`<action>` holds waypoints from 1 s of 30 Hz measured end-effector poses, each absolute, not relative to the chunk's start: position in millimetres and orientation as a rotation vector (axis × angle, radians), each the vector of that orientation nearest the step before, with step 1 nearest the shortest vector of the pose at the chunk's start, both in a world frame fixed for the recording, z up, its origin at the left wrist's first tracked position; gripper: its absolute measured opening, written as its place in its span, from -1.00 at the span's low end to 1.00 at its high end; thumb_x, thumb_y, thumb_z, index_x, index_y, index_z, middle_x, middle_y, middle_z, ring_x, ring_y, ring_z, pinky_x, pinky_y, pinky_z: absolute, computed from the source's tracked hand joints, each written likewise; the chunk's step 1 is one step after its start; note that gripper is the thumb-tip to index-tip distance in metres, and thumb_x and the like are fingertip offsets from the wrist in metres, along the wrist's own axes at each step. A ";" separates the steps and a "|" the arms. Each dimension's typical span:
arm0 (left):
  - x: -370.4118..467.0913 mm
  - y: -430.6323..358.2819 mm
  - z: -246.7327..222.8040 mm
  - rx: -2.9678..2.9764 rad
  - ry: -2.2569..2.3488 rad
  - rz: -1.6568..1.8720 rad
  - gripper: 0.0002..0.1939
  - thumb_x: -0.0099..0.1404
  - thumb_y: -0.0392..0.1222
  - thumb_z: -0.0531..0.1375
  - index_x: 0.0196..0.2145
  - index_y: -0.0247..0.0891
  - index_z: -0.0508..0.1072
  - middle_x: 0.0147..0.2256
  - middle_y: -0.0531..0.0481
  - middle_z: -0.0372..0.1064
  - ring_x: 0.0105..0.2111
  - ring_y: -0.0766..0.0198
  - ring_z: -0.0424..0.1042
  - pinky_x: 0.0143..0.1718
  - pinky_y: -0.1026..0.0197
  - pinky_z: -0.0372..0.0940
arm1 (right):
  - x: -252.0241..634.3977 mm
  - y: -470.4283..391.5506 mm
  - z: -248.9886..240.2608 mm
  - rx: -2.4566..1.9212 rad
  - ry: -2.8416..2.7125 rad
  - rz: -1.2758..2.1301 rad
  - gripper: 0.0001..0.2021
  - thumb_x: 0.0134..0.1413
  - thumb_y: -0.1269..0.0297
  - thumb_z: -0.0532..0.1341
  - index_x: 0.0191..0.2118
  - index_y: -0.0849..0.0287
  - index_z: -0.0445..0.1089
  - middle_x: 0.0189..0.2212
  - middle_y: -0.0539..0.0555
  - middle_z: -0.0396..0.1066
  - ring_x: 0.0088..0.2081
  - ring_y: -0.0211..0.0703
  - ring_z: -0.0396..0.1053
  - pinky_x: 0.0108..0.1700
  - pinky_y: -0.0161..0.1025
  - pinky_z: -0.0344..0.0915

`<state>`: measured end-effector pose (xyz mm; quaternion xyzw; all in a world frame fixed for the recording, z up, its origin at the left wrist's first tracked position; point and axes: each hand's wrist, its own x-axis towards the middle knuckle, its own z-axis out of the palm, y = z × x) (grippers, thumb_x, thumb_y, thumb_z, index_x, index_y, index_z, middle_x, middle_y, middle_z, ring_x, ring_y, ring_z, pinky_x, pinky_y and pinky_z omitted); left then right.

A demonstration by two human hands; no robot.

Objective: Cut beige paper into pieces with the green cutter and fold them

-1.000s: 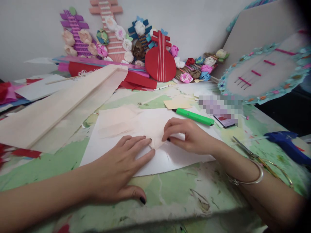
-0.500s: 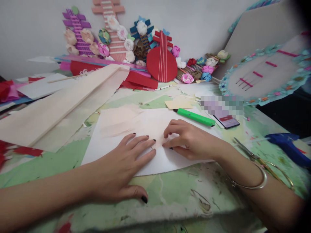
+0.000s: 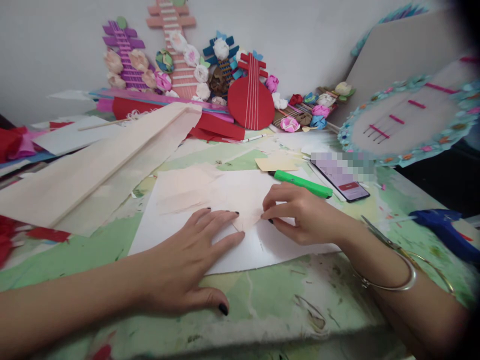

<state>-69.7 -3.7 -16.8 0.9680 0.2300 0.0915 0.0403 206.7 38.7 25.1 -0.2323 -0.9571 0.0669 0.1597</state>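
On the green, paint-marked table lies a white sheet [image 3: 240, 257]. My left hand [image 3: 191, 252] rests spread on its near left part, fingertips on the edge of a thin, pale peach paper piece [image 3: 242, 202]. My right hand [image 3: 300, 215] is bent at the right of that piece, its fingertips pinched at the paper's right edge. More pale peach paper [image 3: 185, 187] lies at the sheet's upper left. A green utility knife [image 3: 303, 184] sits just beyond my right hand.
Right of my hands are a phone [image 3: 350, 187], scissors [image 3: 380, 235] and a blue glue gun [image 3: 442, 230]. Long cream paper [image 3: 101, 170] covers the left side. A red paper lute [image 3: 251, 102] and flower-decorated models stand at the back.
My right hand has shifted slightly right, away from my left hand, and more of the pale paper piece shows between them. The fingers of my left hand have moved a little.
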 end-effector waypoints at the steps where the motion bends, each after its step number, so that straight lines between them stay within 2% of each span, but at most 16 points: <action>1: -70.4 -2.0 -15.6 2.955 0.693 0.285 -0.06 0.21 0.39 0.08 0.30 -0.33 -0.02 0.25 -0.47 0.02 0.22 -0.34 0.06 0.16 -0.38 -0.10 | 205.1 36.7 25.1 -0.627 -2.720 0.253 -0.74 0.01 0.55 0.14 -0.25 0.25 0.55 -0.29 0.17 0.48 -0.26 -0.12 0.35 -0.17 -0.13 0.27; 5: -74.4 10.0 -9.4 2.950 0.580 0.289 -0.15 0.27 0.32 0.07 0.27 -0.35 -0.01 0.19 -0.39 0.18 0.18 -0.21 0.17 0.17 -0.23 -0.05 | 196.1 27.0 26.0 -0.541 -2.777 0.418 -0.70 0.02 0.55 0.14 -0.14 0.29 0.52 -0.20 0.19 0.48 -0.17 -0.12 0.38 -0.06 -0.14 0.27; 8: -76.6 18.5 -6.1 2.986 0.503 0.282 -0.25 0.31 0.27 0.05 0.24 -0.33 0.07 0.19 -0.35 0.21 0.16 -0.16 0.21 0.15 -0.15 -0.04 | 189.5 21.9 26.5 -0.520 -2.856 0.441 -0.73 0.03 0.55 0.15 -0.15 0.29 0.50 -0.15 0.20 0.46 -0.12 -0.09 0.36 -0.02 -0.13 0.25; 11: -76.9 22.3 -5.4 3.003 0.470 0.274 -0.26 0.31 0.27 0.06 0.24 -0.32 0.10 0.18 -0.33 0.23 0.14 -0.13 0.23 0.13 -0.10 -0.02 | 185.6 20.0 26.1 -0.526 -2.908 0.430 -0.77 0.06 0.52 0.14 -0.19 0.28 0.48 -0.16 0.21 0.44 -0.12 -0.08 0.35 -0.03 -0.12 0.25; 20: -76.8 24.4 -8.0 3.020 0.436 0.337 -0.29 0.31 0.28 0.05 0.21 -0.28 0.18 0.14 -0.31 0.27 0.10 -0.13 0.26 0.12 -0.09 -0.01 | 183.5 18.1 25.5 -0.527 -2.929 0.379 -0.82 0.08 0.51 0.13 -0.25 0.28 0.47 -0.22 0.21 0.42 -0.17 -0.09 0.33 -0.09 -0.13 0.27; 30: -88.6 45.3 -5.1 3.080 0.422 0.244 -0.39 0.32 0.20 0.10 0.22 -0.13 0.19 0.19 -0.20 0.25 0.22 -0.09 0.15 0.19 -0.10 -0.07 | 181.1 17.5 26.9 -0.560 -2.923 0.420 -0.80 0.06 0.54 0.14 -0.24 0.27 0.49 -0.20 0.21 0.42 -0.13 -0.09 0.34 -0.06 -0.14 0.28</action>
